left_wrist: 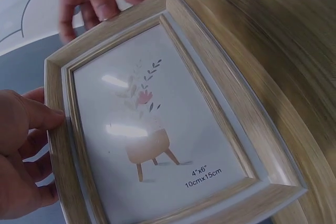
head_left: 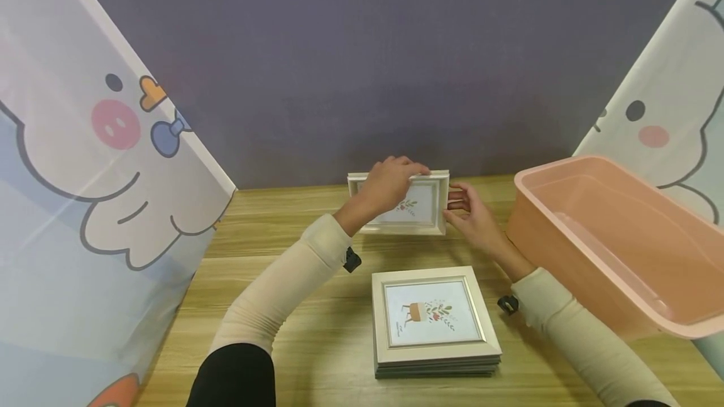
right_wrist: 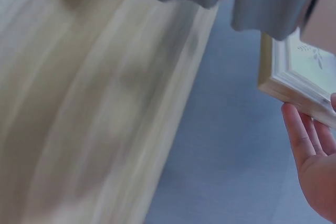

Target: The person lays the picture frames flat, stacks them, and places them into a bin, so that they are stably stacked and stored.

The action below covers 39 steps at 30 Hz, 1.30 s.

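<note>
A pale wood-look picture frame [head_left: 415,203] stands on its long edge at the back of the table, near the dark wall. My left hand [head_left: 387,187] grips its upper edge; in the left wrist view the thumb [left_wrist: 44,115] lies on the front, with fingers behind. At the frame's right end is my right hand [head_left: 472,215], its fingers loosely extended at that edge. They look blurred in the left wrist view. Behind the frame, a second edge shows along the top. Nearer me lies a stack of similar frames [head_left: 432,313], the top one face up with a plant-and-stool print.
A pink-orange plastic bin [head_left: 594,256] stands at the right, close to my right forearm. The dark wall [head_left: 362,68] rises behind the table [head_left: 271,262]. Cartoon-printed panels [head_left: 113,193] slope along both sides.
</note>
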### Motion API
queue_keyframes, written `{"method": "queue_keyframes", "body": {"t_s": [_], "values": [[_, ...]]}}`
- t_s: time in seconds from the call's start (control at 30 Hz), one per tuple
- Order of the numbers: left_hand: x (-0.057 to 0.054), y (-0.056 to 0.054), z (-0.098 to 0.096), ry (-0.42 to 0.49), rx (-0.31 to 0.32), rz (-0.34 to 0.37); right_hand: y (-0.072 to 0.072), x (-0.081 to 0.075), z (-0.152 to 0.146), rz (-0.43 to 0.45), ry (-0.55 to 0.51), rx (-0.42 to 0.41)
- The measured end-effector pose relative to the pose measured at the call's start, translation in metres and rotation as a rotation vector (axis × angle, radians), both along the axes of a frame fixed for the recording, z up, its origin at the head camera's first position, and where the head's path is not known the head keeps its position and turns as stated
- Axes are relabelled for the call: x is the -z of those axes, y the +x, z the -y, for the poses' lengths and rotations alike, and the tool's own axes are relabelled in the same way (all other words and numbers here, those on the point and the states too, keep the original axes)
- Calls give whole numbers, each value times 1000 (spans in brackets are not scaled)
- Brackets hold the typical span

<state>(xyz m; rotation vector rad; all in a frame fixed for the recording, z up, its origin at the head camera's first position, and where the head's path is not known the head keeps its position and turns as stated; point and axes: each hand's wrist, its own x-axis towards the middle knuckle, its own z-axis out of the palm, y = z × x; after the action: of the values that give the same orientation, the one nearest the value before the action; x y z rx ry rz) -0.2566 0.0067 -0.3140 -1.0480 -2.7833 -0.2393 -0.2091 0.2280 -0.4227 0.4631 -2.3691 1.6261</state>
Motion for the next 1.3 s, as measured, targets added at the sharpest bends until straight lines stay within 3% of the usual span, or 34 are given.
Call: {"method": "queue_keyframes", "body": {"t_s": [0.17,0.43,0.67,0.87,1.07,1.3], "values": [[1,2,-2,-19,0,-5,-3,-6,0,-63,26,-1],[5,5,-4,-54,2,-22,-3,-14,1,-46,28,-33],[4,7,-6,-59,-8,-16,-3,-12,5,-51,37,17],[4,5,-4,-65,22,-37,-4,-9,3,-90,-10,47],[1,3,7,-73,50,-49,-3,-9,-5,-84,-61,35],[7,0,31,-3,51,-93,-1,-7,-16,-93,-83,34]]}}
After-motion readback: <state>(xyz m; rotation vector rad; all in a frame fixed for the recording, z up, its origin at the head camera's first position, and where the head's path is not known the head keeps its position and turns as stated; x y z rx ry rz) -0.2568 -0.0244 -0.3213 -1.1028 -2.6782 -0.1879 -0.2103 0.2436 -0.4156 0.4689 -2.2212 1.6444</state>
